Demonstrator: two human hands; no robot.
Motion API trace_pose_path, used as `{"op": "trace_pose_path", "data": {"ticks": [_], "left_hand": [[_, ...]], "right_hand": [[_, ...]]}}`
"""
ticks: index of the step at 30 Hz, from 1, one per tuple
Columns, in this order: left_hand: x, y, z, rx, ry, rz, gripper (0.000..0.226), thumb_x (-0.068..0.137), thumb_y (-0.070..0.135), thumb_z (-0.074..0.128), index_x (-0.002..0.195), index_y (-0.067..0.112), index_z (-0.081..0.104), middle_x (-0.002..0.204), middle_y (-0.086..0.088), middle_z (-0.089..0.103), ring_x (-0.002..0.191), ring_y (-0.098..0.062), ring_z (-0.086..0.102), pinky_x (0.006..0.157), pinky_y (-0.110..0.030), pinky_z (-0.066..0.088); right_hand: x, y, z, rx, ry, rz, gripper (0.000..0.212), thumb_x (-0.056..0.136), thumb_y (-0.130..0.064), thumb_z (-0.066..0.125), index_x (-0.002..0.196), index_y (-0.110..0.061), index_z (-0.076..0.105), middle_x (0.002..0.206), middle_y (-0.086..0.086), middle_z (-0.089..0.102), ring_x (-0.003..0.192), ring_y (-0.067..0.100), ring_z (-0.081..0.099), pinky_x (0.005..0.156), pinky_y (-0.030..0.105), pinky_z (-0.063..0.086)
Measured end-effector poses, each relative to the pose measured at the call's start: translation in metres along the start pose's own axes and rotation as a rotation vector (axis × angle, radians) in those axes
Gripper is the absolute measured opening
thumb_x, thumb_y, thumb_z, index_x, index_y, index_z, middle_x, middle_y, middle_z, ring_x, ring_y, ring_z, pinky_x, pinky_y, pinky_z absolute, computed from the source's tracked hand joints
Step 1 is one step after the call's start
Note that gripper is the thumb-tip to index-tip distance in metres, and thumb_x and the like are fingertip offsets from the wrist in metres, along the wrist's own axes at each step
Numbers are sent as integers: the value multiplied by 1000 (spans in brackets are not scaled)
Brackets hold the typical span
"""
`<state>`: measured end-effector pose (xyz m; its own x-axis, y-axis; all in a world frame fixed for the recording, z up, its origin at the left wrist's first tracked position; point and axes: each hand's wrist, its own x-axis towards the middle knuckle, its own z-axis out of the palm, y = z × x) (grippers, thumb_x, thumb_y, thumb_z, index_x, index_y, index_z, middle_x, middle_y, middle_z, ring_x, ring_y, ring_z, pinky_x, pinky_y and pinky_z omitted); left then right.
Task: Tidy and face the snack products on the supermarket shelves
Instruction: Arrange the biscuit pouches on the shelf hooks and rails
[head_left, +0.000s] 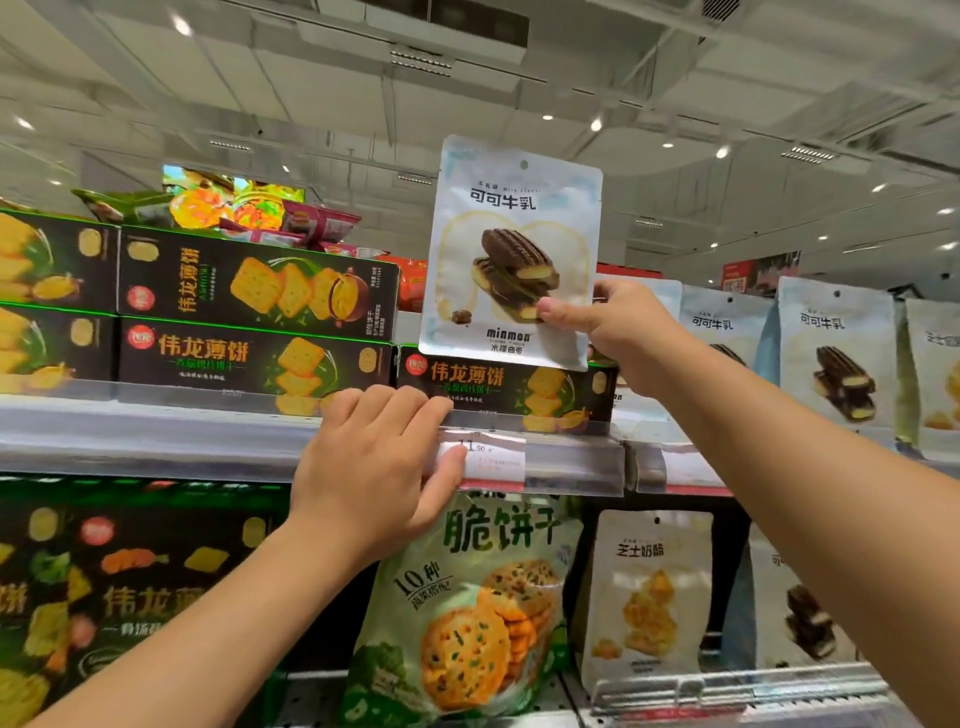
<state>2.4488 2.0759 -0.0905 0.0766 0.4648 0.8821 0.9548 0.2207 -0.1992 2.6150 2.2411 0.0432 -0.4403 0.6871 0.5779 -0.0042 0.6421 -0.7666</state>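
Right hand (618, 332): pinches cocoa-milk pouch (511, 254) upright, centre frame (thumb on front).
Left hand (374, 467): fingers straight, resting on shelf edge (156, 441).

The price tag (493, 457) print is too blurred to read, its left end hidden behind the left hand (371, 467).
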Motion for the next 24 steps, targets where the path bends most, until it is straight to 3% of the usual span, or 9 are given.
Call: {"op": "trace_pose_path", "data": {"ticks": [3, 8, 13, 17, 24], "left_hand": [[-1, -2, 1, -14, 26, 5, 45, 90, 44, 46, 113, 10, 66, 95, -5, 64, 85, -29, 57, 76, -44, 41], [-1, -1, 4, -24, 31, -5, 48, 89, 44, 44, 114, 9, 66, 97, -7, 65, 88, -31, 57, 79, -44, 38], [7, 16, 5, -53, 55, -65, 48, 82, 37, 46, 114, 8, 68, 107, -10, 64, 99, -33, 56, 82, -45, 36], [26, 55, 12, -106, 82, 27, 49, 81, 32, 49, 118, 4, 65, 110, -14, 61, 102, -35, 55, 83, -46, 40], [57, 122, 41, -36, 48, -3, 45, 86, 38, 46, 111, 7, 68, 104, -13, 63, 95, -33, 56, 76, -43, 43]], "right_hand": [[-8, -4, -8, -7, 22, -25, 20, 74, -19, 81, 90, -19, 68, 79, -8, 75, 72, 4, 71, 59, 17, 52], [-26, -6, -45, -44, 148, -68, 30, 72, -20, 83, 97, -13, 67, 86, 0, 74, 72, 9, 72, 56, 21, 55], [-36, -1, -110, -73, 216, -85, 53, 60, -31, 82, 107, -12, 66, 99, 5, 73, 89, 21, 72, 69, 32, 58], [-33, 15, -155, -116, 262, -102, 59, 60, -30, 83, 111, -11, 64, 101, 4, 72, 93, 20, 69, 75, 34, 57], [-17, 59, -175, -222, 215, -129, 45, 68, -16, 85, 108, -14, 64, 101, 2, 72, 94, 20, 68, 85, 46, 56]]}}
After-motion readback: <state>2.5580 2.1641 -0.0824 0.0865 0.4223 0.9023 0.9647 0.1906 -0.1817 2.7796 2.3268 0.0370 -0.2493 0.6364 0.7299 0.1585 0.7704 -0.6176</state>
